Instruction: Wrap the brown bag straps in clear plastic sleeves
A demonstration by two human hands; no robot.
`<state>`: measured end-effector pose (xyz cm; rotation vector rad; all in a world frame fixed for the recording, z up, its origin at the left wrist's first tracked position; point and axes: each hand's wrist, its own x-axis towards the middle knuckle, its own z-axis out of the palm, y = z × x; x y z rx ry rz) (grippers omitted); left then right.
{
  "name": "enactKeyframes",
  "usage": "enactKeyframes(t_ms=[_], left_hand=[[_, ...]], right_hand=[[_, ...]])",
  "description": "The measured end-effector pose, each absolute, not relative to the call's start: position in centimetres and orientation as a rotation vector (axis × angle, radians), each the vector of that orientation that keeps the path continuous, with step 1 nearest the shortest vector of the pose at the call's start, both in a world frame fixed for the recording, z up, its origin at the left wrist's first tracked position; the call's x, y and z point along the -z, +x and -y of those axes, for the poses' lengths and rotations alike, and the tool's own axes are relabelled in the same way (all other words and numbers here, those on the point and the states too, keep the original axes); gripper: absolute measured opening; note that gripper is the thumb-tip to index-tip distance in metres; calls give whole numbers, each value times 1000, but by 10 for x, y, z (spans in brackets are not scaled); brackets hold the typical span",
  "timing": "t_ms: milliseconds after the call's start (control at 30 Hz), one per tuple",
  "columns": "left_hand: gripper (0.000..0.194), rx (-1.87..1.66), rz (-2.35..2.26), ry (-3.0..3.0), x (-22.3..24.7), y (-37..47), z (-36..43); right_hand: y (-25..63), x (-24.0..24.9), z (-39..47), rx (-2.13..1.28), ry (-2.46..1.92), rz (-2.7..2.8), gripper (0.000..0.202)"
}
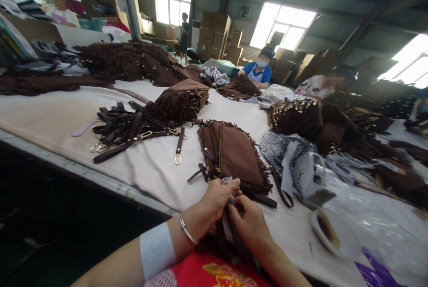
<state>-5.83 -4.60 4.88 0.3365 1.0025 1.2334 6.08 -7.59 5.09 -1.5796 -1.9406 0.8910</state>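
My left hand (pixel 214 200) and my right hand (pixel 249 220) meet at the near edge of the table, fingers pinched close together. Between them runs a dark brown strap (pixel 236 229), its lower part hanging toward my lap. A small clear piece of plastic (pixel 227 180) shows at my left fingertips; whether it is attached to the strap I cannot tell. Just beyond my hands lie brown fringed zip pouches (pixel 234 149) with gold zips. A short wrist strap (pixel 179 145) with a gold clasp lies left of them. Farther left is a heap of dark straps (pixel 123 126) with gold clasps.
Another stack of fringed pouches (pixel 182 100) stands behind the straps. On the right are a tape roll (pixel 326 233), clear plastic bags (pixel 371 215) and more pouches (pixel 294 115). A co-worker in blue (pixel 262 71) sits across the table. The table edge (pixel 100 180) runs along the left.
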Motion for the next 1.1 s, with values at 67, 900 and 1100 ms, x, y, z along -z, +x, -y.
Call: enactKeyframes(t_ms=[67, 900, 1100], left_hand=[[27, -1237, -1094, 304, -46, -51, 42], [17, -660, -1632, 2591, -79, -126, 9], [20, -389, -1702, 2053, -84, -111, 17]], right_hand=[[59, -50, 77, -883, -1562, 1953, 19], [93, -57, 70, -995, -1527, 1879, 16], [124, -59, 62, -909, -1512, 1666, 18]])
